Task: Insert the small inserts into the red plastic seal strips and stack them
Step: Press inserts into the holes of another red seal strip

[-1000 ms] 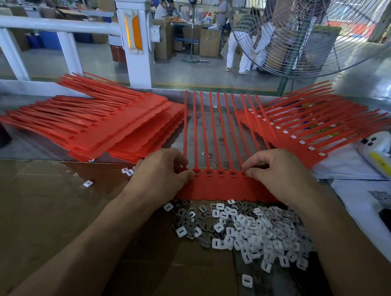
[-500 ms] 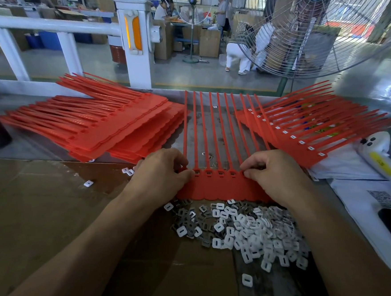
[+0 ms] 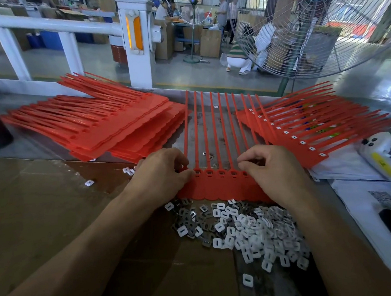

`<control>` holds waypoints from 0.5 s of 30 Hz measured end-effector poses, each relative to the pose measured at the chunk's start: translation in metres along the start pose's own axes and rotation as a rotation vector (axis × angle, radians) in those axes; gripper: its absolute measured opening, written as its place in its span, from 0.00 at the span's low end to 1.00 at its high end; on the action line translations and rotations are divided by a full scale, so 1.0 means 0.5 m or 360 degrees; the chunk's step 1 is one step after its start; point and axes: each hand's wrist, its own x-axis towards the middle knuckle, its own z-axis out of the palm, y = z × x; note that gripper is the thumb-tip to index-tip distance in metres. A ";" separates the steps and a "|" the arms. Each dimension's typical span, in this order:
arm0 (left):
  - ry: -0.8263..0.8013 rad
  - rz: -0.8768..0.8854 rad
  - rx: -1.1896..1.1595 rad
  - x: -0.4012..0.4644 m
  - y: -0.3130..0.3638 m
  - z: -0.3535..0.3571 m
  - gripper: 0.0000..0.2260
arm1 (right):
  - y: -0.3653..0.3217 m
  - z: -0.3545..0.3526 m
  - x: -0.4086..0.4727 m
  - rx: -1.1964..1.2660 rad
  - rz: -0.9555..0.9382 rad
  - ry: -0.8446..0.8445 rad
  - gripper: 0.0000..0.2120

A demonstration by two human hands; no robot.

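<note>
A red plastic seal strip sheet lies flat at the middle of the table, a comb-like moulding whose thin straight tails run away from the person and whose broad scalloped tab edge faces them. Along the line where tails meet tabs sit small square sockets, several showing pale inserts. The left hand curls its fingers and thumb onto the sheet's left end; the right hand pinches at a socket on the right end, though whether an insert sits between the fingertips cannot be told. Just in front of the sheet lies a loose heap of inserts, small flat rounded rectangles with a slot, white plastic mixed with grey metal. A layered stack of matte red sheets lies at left; a fanned stack, with white inserts visible, lies at right.
</note>
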 end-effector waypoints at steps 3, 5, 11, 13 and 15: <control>-0.0001 0.0006 0.0011 0.001 0.000 0.000 0.11 | -0.035 0.014 -0.017 -0.0045 -0.0235 -0.0380 0.05; -0.0003 0.0011 0.0020 0.003 0.000 0.000 0.11 | -0.053 0.026 -0.025 -0.0018 -0.0333 -0.0622 0.04; 0.0019 0.0017 0.0048 0.003 0.000 0.001 0.11 | -0.068 0.044 -0.034 -0.0060 -0.0442 -0.0883 0.05; 0.0025 0.0016 0.0056 0.003 0.001 0.001 0.11 | -0.069 0.047 -0.035 -0.0078 -0.0446 -0.0864 0.04; 0.0029 0.0007 0.0054 0.002 0.003 0.000 0.12 | -0.071 0.047 -0.034 -0.0116 -0.0450 -0.0846 0.03</control>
